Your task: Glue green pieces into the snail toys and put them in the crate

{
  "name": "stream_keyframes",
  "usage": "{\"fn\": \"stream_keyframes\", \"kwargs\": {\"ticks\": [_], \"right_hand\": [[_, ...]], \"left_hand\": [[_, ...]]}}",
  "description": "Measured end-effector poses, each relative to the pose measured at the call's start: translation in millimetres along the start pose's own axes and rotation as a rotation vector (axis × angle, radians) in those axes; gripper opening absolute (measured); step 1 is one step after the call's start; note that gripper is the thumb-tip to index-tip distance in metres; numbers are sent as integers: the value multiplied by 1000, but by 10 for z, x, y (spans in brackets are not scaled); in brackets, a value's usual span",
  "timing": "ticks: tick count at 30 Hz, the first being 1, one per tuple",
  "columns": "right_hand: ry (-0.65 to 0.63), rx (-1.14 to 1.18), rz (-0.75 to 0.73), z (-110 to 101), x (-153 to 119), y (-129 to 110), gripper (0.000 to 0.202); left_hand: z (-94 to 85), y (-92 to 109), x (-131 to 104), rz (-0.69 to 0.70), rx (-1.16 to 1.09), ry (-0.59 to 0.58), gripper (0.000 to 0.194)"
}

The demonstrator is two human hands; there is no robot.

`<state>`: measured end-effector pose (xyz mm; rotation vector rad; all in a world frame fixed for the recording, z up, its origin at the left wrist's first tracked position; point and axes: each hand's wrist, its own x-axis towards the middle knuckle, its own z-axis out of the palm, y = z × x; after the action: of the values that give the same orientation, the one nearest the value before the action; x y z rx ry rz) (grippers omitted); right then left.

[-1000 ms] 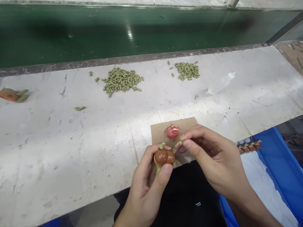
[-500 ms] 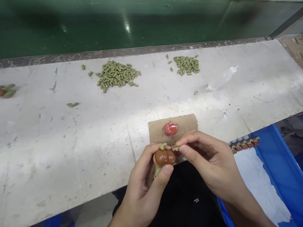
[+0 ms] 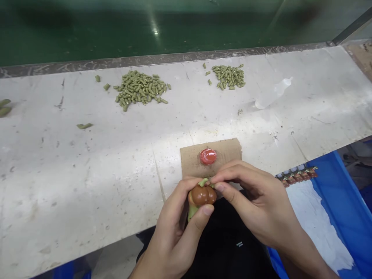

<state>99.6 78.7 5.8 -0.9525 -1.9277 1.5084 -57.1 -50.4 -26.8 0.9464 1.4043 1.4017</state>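
Note:
My left hand [image 3: 177,228] is closed around a small glossy figurine [image 3: 202,195], brown and rounded on top with light green below. A green nub stands up at the figurine's upper edge. Pinched between the thumb and forefinger of my right hand [image 3: 255,205] is a small green piece [image 3: 212,185], mostly covered by the fingertips. It meets the figurine's upper right side. Just beyond my hands, a glossy red blob [image 3: 208,156] sits on a piece of cardboard [image 3: 229,149].
Two piles of small green pieces, a larger pile [image 3: 139,90] and a smaller pile [image 3: 229,76], lie toward the back of the worktable [image 3: 87,166]. A translucent squeeze bottle [image 3: 272,95] rests at right. Below the table edge, a blue bin [image 3: 340,182] holds a row of small figures [image 3: 298,175].
My right hand has moved slightly left, bringing the small green piece against the figurine's upper right side. My left hand keeps its hold. The view has shifted a little.

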Motion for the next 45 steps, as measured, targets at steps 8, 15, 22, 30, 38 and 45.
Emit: {"fn": "stream_keyframes", "kwargs": {"ticks": [8, 15, 22, 30, 38, 45], "right_hand": [[-16, 17, -102, 58, -108, 89, 16], [-39, -172, -184, -330, -429, 76, 37], [-300, -564, -139, -577, -962, 186, 53], [-101, -507, 124, -703, -1438, 739, 22], [636, -638, 623, -1659, -1888, 2054, 23], [465, -682, 786, -1855, -1869, 2629, 27]], "left_hand": [[-85, -97, 5, 107, 131, -74, 27], [50, 75, -138, -191, 108, -159, 25], [672, -392, -92, -505, -131, -387, 34], [1043, -776, -153, -609, -36, -387, 58], [1112, -925, -166, -511, 196, -326, 41], [1131, -898, -299, -429, 305, -313, 27]]}}
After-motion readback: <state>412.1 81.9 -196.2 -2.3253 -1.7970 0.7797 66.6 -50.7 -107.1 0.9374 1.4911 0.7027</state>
